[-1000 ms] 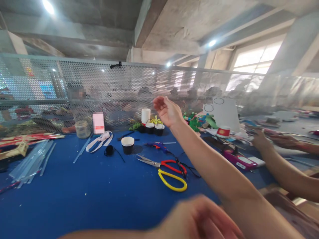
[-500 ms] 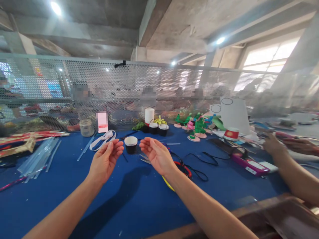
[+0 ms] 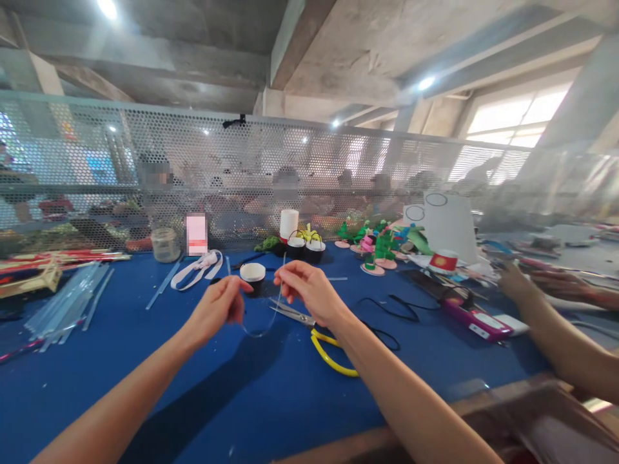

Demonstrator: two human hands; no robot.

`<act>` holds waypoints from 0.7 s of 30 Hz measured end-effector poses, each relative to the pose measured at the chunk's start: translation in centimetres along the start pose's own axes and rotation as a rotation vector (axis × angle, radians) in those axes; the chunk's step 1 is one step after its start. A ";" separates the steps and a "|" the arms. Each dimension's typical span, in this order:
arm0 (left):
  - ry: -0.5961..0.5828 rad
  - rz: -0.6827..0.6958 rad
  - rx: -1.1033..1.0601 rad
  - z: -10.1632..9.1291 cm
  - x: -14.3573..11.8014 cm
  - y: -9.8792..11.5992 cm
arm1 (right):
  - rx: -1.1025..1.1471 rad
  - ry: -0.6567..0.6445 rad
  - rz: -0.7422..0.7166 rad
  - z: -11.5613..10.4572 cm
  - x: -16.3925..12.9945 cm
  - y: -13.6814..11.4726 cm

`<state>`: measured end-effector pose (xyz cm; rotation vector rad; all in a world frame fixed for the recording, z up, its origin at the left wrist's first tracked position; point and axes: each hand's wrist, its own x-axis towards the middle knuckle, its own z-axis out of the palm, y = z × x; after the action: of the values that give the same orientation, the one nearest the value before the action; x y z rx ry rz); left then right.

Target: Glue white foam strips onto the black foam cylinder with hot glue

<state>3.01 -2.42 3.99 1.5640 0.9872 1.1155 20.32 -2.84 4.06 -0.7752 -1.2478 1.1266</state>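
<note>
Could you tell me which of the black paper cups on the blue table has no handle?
The black cup standing alone just behind the hands; the two cups farther back, by the white roll, carry wire handles.

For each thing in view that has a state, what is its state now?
left hand: pinching one end of the thin strand
right hand: pinching the other end
thin strand: slack, hanging in a loop between the hands
scissors: lying flat on the blue table, blades shut
black paper cup: upright
glass jar: upright
</note>
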 end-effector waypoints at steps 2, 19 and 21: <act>-0.098 0.000 0.122 1.0 -0.4 -0.5 | -0.090 -0.101 0.036 0.5 -0.2 0.2; -0.369 -0.084 0.220 1.7 -1.5 -2.2 | -0.279 -0.180 0.080 2.1 -1.3 2.5; -0.380 -0.074 0.237 1.1 -1.2 -1.7 | -0.300 -0.185 0.080 2.0 -1.4 2.4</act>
<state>3.59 -3.43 1.91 1.8287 0.9307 0.6326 17.88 -3.65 1.81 -0.9681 -1.5776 1.1079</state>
